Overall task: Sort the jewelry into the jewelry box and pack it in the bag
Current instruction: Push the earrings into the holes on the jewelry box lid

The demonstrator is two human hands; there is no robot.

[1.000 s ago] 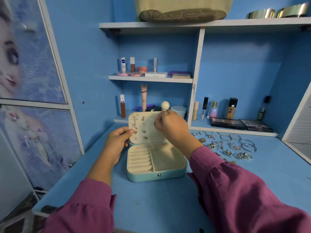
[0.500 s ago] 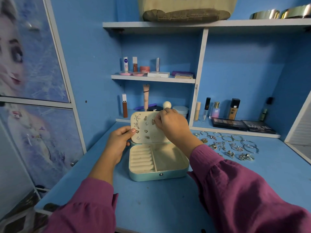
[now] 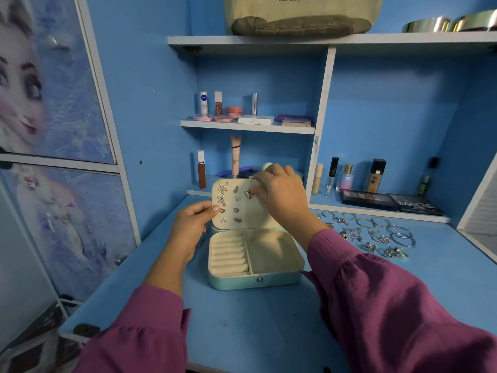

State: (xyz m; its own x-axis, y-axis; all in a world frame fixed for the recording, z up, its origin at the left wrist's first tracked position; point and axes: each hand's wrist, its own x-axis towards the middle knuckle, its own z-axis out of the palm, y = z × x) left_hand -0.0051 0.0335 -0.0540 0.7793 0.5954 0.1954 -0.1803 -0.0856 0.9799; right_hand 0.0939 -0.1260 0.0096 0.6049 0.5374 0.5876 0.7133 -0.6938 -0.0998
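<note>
Already several earrings sit pinned on the cream panel inside the raised lid of the jewelry box (image 3: 255,275): two starfish, hearts and small studs in columns just left of the right hand's fingers (image 3: 259,185), and a butterfly earring (image 3: 249,194) touching those fingertips. By my reading, the earring stage is partly done. A scatter of bangles, rings and chains (image 3: 376,232) lies on the tabletop (image 3: 255,332), well to the right of that hand; the box's ring rolls and open compartment below the fingers hold nothing; the bag (image 3: 301,17) waits on the top shelf, far above.

The left hand (image 3: 192,227) steadies the lid panel, thumb pressed on its left edge, other fingers behind it. The right hand (image 3: 282,195) reaches over the panel's top right, fingers curled narrow, seemingly pinching the butterfly earring.
</note>
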